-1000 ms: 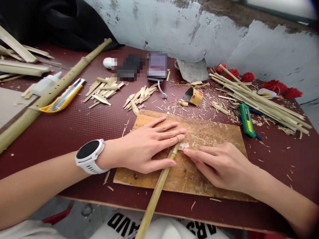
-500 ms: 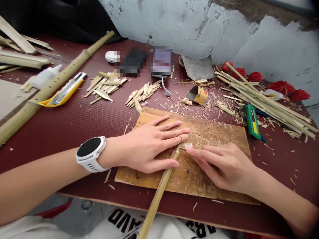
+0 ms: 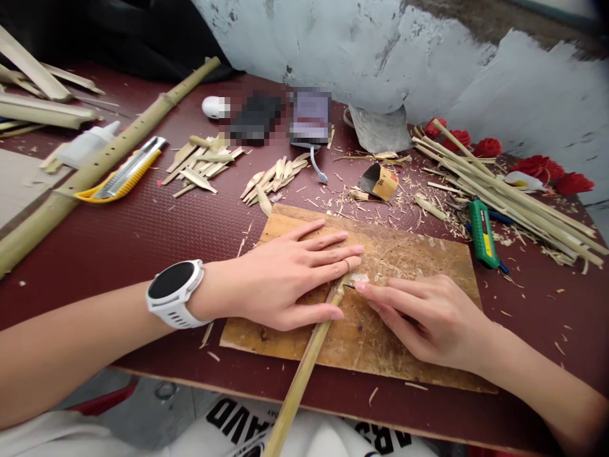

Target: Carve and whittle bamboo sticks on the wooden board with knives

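A slender bamboo stick (image 3: 309, 355) lies slantwise over a scratched wooden board (image 3: 404, 343), its near end reaching past the table edge. My left hand (image 3: 285, 276), with a white watch on the wrist, lies flat across the stick, fingers spread and pressing it to the board. My right hand (image 3: 428, 317) is closed in a pinch on a small thin dark blade (image 3: 349, 285), whose tip touches the stick at a knobby joint. The rest of the blade is hidden in the fingers. A small whitish patch (image 3: 359, 278) shows on the board beside the fingertips.
At the left rest a long bamboo flute (image 3: 109, 152) and a yellow utility knife (image 3: 126, 171). Cut bamboo pieces (image 3: 204, 162) lie beyond the board. A green utility knife (image 3: 483, 233), bamboo strips (image 3: 509, 197) and red flowers (image 3: 537, 168) are at the right. Shavings litter the table.
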A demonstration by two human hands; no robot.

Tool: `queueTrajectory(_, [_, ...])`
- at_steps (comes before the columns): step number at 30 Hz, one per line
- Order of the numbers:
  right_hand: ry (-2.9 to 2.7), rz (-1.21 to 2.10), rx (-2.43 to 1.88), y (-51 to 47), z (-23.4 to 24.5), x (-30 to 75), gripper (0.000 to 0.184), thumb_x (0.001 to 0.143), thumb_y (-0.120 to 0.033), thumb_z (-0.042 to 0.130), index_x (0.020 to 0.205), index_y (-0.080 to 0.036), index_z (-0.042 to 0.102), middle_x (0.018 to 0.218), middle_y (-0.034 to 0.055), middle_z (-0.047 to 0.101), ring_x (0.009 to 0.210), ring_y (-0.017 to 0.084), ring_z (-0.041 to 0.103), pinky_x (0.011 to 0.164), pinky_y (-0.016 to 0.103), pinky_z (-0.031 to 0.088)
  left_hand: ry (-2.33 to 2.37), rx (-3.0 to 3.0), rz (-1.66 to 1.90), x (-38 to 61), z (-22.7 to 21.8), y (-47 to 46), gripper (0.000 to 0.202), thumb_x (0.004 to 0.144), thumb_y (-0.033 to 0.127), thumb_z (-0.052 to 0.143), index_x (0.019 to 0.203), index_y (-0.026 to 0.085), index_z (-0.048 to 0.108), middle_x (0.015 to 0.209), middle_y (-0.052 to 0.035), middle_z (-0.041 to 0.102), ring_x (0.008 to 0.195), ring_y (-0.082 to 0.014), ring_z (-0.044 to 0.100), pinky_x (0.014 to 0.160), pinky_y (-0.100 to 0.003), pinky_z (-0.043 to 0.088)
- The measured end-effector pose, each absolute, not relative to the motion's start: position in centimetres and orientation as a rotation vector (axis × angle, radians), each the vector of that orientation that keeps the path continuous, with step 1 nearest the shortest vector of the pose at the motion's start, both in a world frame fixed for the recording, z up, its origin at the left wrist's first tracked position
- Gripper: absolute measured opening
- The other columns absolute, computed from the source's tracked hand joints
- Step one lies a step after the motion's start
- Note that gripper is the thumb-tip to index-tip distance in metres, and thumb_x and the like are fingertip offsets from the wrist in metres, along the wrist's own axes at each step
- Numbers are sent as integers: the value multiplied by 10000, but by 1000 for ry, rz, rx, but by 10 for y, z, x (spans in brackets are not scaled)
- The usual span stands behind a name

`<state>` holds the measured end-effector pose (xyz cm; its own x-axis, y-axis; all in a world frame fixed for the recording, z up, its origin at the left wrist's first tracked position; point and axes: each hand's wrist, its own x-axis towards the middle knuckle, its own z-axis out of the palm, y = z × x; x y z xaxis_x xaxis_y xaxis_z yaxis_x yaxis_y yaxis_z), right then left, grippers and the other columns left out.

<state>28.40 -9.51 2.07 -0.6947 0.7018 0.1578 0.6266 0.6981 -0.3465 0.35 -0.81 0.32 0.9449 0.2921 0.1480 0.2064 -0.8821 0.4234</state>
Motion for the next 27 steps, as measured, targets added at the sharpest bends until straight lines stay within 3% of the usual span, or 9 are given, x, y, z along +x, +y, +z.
queueTrajectory(12, [-2667,331,-1064,-96,21,283,342,1047,-154,505,1375,-187,596,766,-25,639,559,87,514,523,285,251,366,2692,270,4,4,-9,739,1056,602,457,1639,155,369,1670,-89,407,1602,-352,283,1355,-551,72])
queueTrajectory(19, [-2702,121,-1007,-97,24,278,337,1033,-157,526,1355,-162,627,762,-22,664,535,86,508,511,297,274,359,2698,291,4,2,-8,726,1049,562,487,1637,152,372,1667,-100,407,1600,-355,287,1352,-575,88])
queueTrajectory(27, [-2762,27,-1072,-106,24,281,426,999,-148,513,1417,-171,592,774,-10,673,542,116,511,533,328,271,356,2702,311,4,2,-9,750,1027,566,535,1638,162,372,1664,-106,406,1593,-357,303,1350,-578,116])
